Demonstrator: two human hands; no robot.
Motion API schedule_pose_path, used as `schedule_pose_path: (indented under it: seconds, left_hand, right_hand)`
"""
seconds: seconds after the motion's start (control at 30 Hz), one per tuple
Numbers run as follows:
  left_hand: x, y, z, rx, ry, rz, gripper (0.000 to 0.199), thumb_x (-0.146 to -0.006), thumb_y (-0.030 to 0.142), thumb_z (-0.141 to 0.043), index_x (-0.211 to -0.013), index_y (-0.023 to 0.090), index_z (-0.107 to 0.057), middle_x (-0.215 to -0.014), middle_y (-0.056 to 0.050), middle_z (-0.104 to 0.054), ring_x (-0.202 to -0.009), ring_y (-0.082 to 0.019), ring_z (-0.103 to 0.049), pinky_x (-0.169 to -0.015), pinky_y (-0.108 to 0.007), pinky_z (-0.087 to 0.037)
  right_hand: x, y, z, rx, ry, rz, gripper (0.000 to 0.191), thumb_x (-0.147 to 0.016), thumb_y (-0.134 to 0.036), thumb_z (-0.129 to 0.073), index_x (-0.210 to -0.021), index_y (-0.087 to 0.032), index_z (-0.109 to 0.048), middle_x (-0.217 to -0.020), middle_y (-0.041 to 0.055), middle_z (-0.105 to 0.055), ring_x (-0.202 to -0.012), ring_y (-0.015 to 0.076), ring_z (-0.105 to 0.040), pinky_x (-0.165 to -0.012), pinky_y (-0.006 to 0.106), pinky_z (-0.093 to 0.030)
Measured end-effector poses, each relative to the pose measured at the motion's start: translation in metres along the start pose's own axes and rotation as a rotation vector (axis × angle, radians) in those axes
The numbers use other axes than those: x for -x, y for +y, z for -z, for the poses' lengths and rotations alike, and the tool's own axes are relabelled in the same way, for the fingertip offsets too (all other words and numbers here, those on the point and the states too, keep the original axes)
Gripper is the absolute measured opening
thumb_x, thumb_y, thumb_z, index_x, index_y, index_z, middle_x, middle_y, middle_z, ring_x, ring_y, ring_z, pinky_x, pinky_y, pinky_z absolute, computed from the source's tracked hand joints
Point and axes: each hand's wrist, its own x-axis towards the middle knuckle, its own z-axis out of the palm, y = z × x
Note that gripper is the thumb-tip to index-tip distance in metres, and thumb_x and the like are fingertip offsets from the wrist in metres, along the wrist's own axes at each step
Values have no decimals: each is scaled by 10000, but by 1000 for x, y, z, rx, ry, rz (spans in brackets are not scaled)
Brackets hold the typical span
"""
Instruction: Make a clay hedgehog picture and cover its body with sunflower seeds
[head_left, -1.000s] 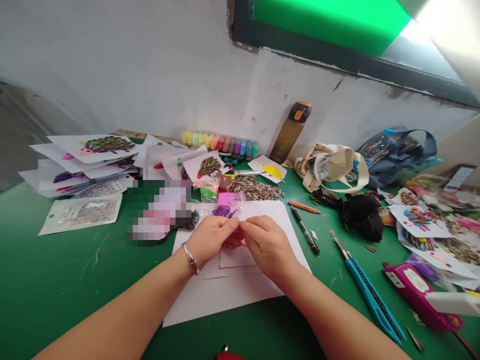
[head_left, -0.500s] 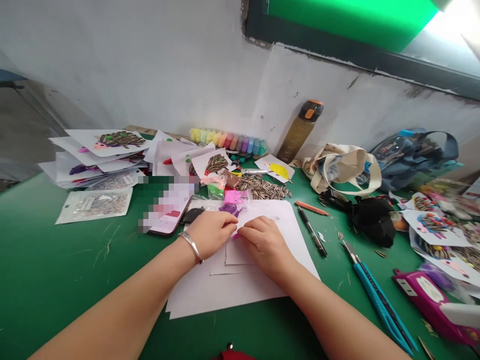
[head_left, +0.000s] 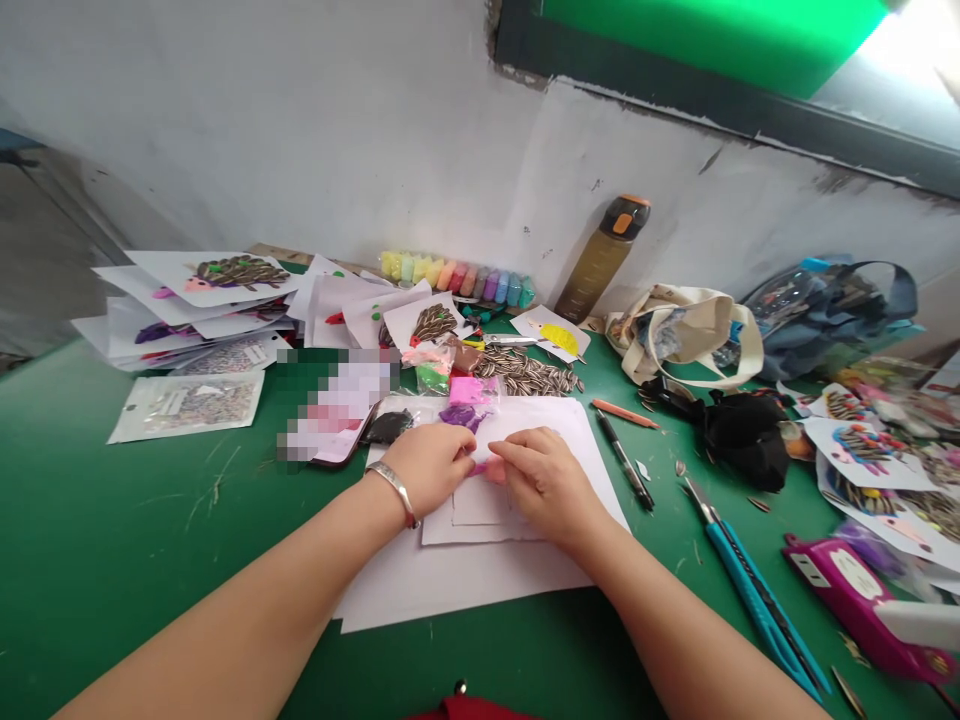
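On a stack of white paper, both hands meet over a smaller sheet. My left hand, with a silver bracelet at the wrist, has thumb and fingertips pinched at a small bit of magenta modelling clay. My right hand lies just to the right, index finger stretched out over a flat peach-pink clay piece on the sheet; its other fingers are loosely bent and seem to hold nothing. Beyond the fingertips lie purple clay and a pink clay packet.
Behind are sunflower seeds, a clay set and a bottle. Left stand a phone and stacked seed pictures. Right lie a pen, blue tweezers, a magenta glue gun and a cloth bag.
My right fingers have drawn apart from the left ones and lifted slightly, uncovering the peach-pink piece. The magenta bit stays by my left fingertips. The view has shifted a little.
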Motion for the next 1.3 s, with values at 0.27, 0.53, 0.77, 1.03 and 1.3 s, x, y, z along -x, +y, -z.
schedule_pose_path:
  seconds: [0.27,0.53,0.77,1.03,1.3]
  left_hand:
    - [0,-1,-2,-12,5,5,217,-820,275,-512,-937,206,-681,-871,-50,-709,-790,-210,-623,-639,-280,-392]
    - [3,0,-5,-80,-11,-7,189,-847,288,-508,-942,223,-657,-876,-31,-697,-780,-193,-618,-640,-271,-403]
    - [3,2,-2,-116,-25,-31,204,-856,230,-492,-961,213,-665,-971,-41,-705,-892,-212,-629,-734,-295,-443]
    - [2,0,5,-53,-99,-31,319,-906,206,-419,-1060,226,-697,-1087,-40,-702,-1001,-212,-624,-845,-309,-460]
    - [1,-1,3,-60,-91,-33,334,-899,193,-418,-1091,211,-691,-1097,-44,-703,-1021,-217,-623,-875,-313,-460]
  right_hand:
    - [4,-11,3,109,-187,10,253,-876,-115,-517,-1017,-202,-707,-978,64,-658,-934,220,-504,-844,381,-361]
    - [1,-4,8,25,-129,-33,221,-910,-162,-509,-951,-221,-719,-940,54,-649,-867,188,-522,-797,342,-362]
    - [3,-11,9,136,-235,9,239,-897,-128,-525,-1040,-219,-693,-960,61,-642,-923,205,-505,-817,347,-340]
    - [3,-8,8,101,-207,3,268,-909,-126,-496,-1098,-227,-656,-970,48,-643,-880,182,-524,-835,351,-321]
    - [4,-14,10,215,-283,80,264,-914,-142,-495,-1079,-251,-671,-926,45,-624,-879,187,-491,-861,375,-302]
